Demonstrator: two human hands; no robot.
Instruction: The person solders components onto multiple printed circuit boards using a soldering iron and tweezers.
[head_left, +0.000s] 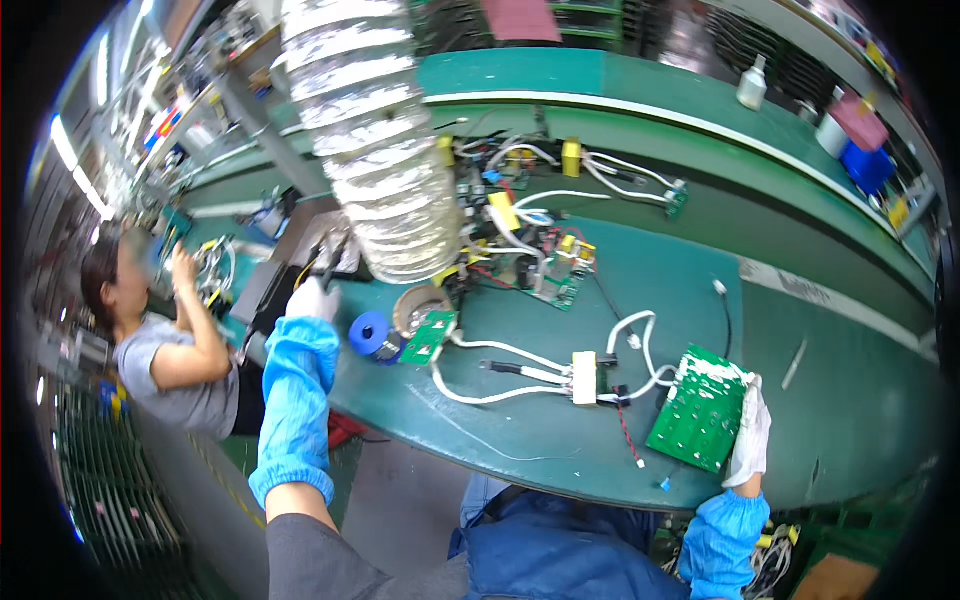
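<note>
My right hand [752,432], in a white glove, grips the right edge of a green circuit board [697,408] tilted above the bench. White cables run from the board's left side to a yellow-and-white transformer [584,378], and more cables lead on to a small green circuit board [430,338]. At the far left of the bench my left hand [314,300], also white-gloved, closes on something dark and slim by a black device; its kind is hidden. A blue spool [371,333] of wire and a round brown container [416,306] lie to the right of that hand.
A silver flexible duct [375,140] hangs down over the bench [520,430]. Behind lie several wired assemblies [540,250]. A white bottle [752,84] stands on the back shelf. At the left another person [175,345] works at the neighbouring place.
</note>
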